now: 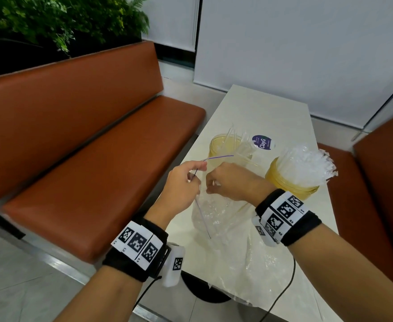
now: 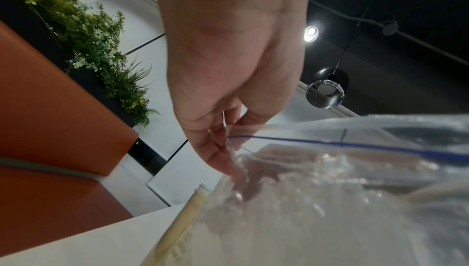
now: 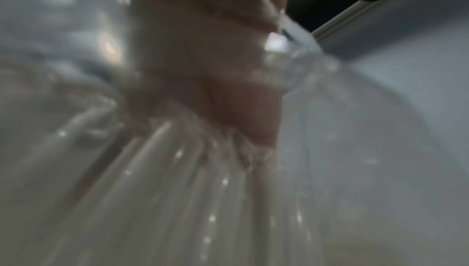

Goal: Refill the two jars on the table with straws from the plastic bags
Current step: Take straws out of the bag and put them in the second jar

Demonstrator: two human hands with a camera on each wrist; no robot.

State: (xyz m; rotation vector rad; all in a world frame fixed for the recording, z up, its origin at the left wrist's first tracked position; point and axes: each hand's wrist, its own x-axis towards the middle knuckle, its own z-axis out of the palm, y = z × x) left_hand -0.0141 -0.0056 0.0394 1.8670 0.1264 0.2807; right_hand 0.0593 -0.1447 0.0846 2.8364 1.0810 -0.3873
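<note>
Both hands at the mouth of a clear plastic bag (image 1: pixel 216 212), near the table's left edge.

The left hand (image 1: pixel 181 184) pinches the bag's blue-lined rim; the right hand (image 1: pixel 235 182) reaches in, its grasp blurred so I cannot tell. The straws (image 3: pixel 162 190) run lengthwise toward 12 o'clock. Two jars (image 1: pixel 290 180) stand at 1 o'clock, and bare table (image 1: pixel 272 112) lies beyond.
</note>
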